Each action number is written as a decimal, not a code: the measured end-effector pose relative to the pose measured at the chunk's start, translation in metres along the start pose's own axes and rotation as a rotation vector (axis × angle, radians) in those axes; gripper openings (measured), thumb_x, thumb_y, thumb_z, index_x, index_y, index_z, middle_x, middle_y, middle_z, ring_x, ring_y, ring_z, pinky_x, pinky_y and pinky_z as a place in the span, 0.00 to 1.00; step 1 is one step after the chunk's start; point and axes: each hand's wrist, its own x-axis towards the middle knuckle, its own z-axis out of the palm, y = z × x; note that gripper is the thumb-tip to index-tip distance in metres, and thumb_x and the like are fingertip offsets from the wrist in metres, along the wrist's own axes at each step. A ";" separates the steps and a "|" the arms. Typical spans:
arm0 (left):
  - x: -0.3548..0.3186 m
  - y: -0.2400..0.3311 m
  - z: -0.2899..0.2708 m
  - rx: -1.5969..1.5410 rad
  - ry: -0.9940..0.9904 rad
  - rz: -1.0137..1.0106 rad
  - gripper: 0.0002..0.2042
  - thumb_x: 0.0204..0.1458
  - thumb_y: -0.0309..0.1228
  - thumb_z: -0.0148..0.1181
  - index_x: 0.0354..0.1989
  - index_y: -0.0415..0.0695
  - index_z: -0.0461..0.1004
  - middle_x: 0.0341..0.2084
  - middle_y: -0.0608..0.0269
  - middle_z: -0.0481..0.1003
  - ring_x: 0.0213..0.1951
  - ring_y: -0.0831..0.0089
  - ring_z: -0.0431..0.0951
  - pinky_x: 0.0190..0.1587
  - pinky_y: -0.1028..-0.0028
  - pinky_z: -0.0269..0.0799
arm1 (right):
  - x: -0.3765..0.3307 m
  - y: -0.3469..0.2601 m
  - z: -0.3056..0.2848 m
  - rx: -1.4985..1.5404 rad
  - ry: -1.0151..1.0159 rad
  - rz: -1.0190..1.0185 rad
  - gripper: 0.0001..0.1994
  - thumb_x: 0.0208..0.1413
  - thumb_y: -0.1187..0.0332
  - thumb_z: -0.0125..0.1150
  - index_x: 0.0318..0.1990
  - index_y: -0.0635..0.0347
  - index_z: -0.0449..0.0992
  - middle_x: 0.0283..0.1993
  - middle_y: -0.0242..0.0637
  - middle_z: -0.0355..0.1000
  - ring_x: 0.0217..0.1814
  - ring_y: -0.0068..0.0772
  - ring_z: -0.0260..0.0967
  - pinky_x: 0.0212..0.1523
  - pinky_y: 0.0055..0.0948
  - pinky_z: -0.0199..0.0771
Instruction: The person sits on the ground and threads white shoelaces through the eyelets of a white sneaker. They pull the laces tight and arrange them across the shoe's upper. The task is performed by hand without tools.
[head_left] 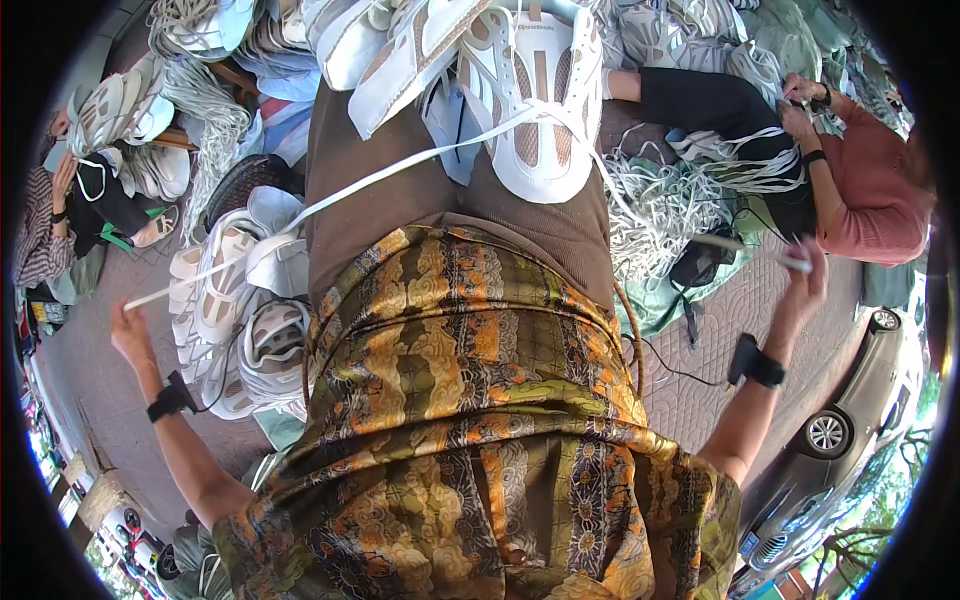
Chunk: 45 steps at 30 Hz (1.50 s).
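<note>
A white and tan sneaker [540, 110] lies on my lap, on brown trousers. A long white flat shoelace [380, 178] runs through it and out to both sides. My left hand [130, 335] is stretched out at the far left, pinching one end of the lace, which is pulled taut. My right hand [806, 272] is raised at the right, holding the other end of the lace near its tip. Both wrists carry black bands. My patterned gold and green shirt fills the middle of the view.
More white sneakers [240, 310] are heaped at my left and beyond my knees [400, 40]. A pile of loose white laces [665, 205] lies to the right. A person in a pink top [870, 180] works at the right, another person [60, 215] sits at the left. A grey car [840, 420] stands at lower right.
</note>
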 end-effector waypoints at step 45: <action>-0.095 0.560 0.116 -1.192 -0.541 0.441 0.06 0.52 0.21 0.55 0.37 0.41 0.75 0.22 0.64 0.76 0.25 0.80 0.75 0.30 0.79 0.71 | -0.019 -0.171 0.257 -0.153 -0.396 -0.607 0.12 0.43 0.82 0.53 0.36 0.56 0.69 0.32 0.40 0.70 0.32 0.52 0.70 0.31 0.44 0.71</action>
